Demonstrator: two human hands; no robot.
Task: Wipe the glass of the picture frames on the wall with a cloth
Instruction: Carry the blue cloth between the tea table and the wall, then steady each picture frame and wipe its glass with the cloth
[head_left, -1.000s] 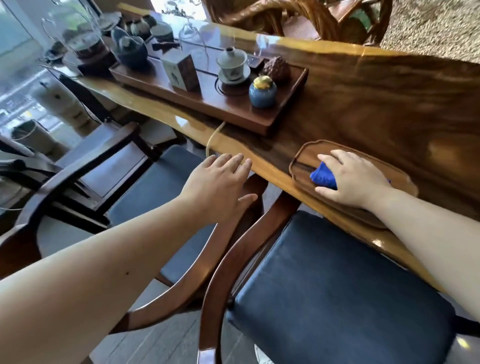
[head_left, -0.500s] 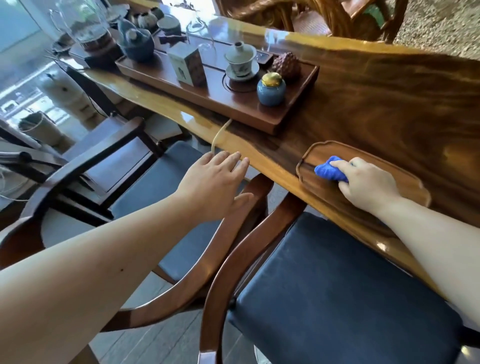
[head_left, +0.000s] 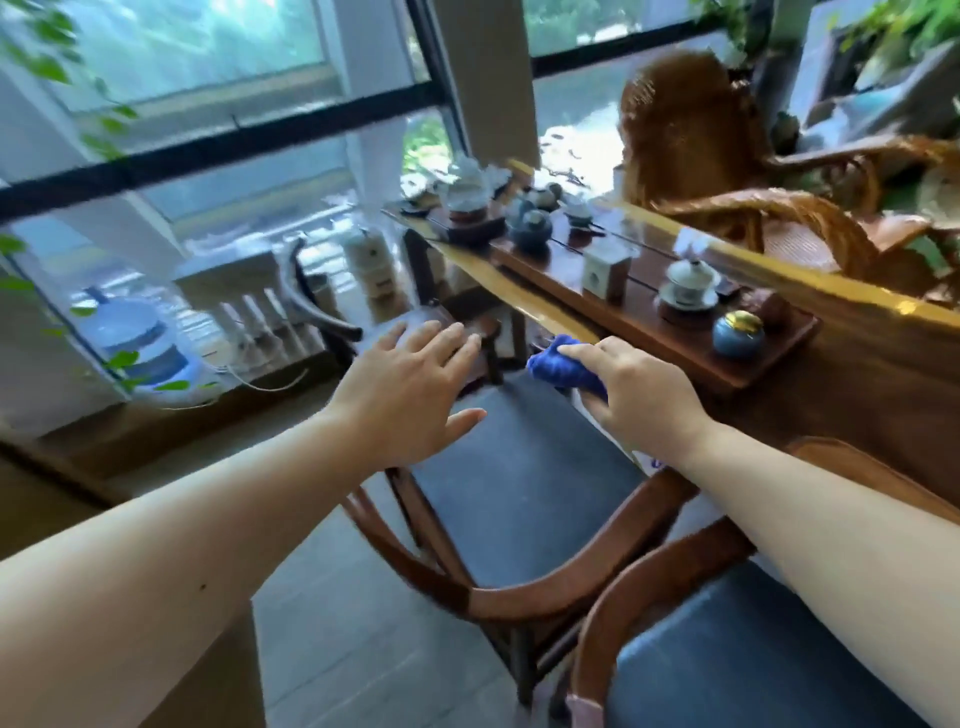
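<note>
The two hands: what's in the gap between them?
Nothing held. In the head view, only the chair's blue seat cushion shows below, between the open left hand and the right hand gripping the blue cloth.

Looks like a tea room in a home or a tea house. Long slab-wood table (head_left: 857, 395) with a glossy live edge, carrying a wooden tea tray (head_left: 670, 322) set with a lidded white cup on a saucer (head_left: 690, 283), a blue jar with a gold lid (head_left: 737, 332) and a dark blue teapot (head_left: 531, 232). Wooden armchairs with blue seat cushions (head_left: 530, 488) pulled up alongside. Rattan chair (head_left: 727, 171) across the table. Big dark-framed windows (head_left: 218, 150) behind, leafy plants at the edges, a water jug (head_left: 137, 343) on the floor.
</note>
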